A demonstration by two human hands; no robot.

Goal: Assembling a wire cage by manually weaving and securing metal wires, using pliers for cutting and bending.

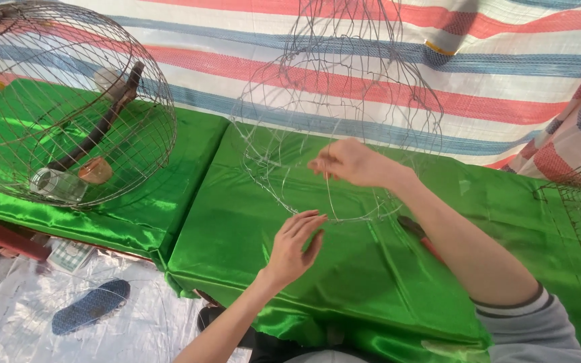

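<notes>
A half-built cage frame of thin bare wire (pixel 344 121) hangs over a table covered in shiny green cloth (pixel 344 282). My right hand (pixel 351 163) is up inside the frame's lower part, fingers pinched on a thin wire strand. My left hand (pixel 294 245) is below it, palm up, fingers spread and slightly curled, just under the frame's bottom ring, holding nothing that I can see.
A finished round wire cage (pixel 68 101) with a wooden perch and small cups stands at the left on green cloth. A red-handled tool (pixel 419 235) lies on the table under my right forearm. A blue sandal (pixel 92 306) lies on the white sheet below. A striped tarp hangs behind.
</notes>
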